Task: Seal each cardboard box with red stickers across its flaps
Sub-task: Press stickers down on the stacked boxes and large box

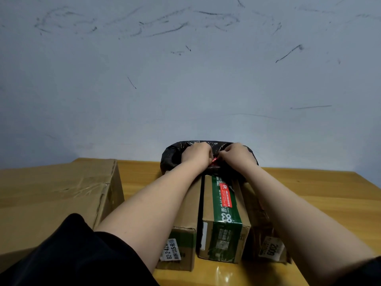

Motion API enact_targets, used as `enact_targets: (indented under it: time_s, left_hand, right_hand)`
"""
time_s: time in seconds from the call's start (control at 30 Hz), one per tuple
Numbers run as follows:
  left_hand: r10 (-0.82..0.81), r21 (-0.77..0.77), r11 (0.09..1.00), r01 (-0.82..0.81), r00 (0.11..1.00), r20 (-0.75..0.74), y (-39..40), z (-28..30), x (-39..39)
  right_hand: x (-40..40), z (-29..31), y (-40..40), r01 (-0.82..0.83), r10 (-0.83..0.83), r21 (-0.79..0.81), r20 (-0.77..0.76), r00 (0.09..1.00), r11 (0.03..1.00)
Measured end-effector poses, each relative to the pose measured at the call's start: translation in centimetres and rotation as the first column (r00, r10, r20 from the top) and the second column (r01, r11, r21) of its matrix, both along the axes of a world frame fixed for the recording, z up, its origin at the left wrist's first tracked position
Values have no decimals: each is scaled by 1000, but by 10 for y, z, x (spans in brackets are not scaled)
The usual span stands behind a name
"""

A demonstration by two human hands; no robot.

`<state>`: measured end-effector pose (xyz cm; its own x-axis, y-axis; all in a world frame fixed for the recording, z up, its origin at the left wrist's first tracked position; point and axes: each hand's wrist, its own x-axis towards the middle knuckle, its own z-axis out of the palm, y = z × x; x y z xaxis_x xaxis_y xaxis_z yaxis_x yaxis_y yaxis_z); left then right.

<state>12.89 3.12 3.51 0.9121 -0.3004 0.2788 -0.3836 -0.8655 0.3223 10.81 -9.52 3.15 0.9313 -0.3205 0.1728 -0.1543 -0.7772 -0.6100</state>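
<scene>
Three small cardboard boxes stand side by side on the wooden table: a left box (181, 240), a middle box (224, 234) wrapped in green tape with a red sticker (225, 195) on its top, and a right box (268, 248) largely under my right forearm. Behind them lies a black plastic bag (171, 159). Both my hands reach into the bag's mouth. My left hand (195, 154) and my right hand (237, 154) have curled fingers that meet on a small red sticker piece (214, 161) and pinch it between them.
A large taped cardboard box (57, 195) fills the table's left side. The yellow wooden table (319, 195) runs up to a scuffed grey-white wall (185, 79). My black sleeve (82, 254) covers the near left corner.
</scene>
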Motion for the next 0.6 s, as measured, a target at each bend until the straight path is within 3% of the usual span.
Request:
enact_targets:
  time_s: [0.1,0.33,0.6]
  left_hand:
    - [19,25,999,-20,999,36,1,2,1]
    - [53,115,991,-71,987,150,-1,6,1]
    - [72,26,997,-78,980,185,-8,26,-22]
  right_hand:
    - [-1,2,-3,54,-59,82,58,997,995]
    - [-7,4,-1,104,-94,-50,168,981,993]
    - [-27,13,-6,57,-31,-153,170,985,987]
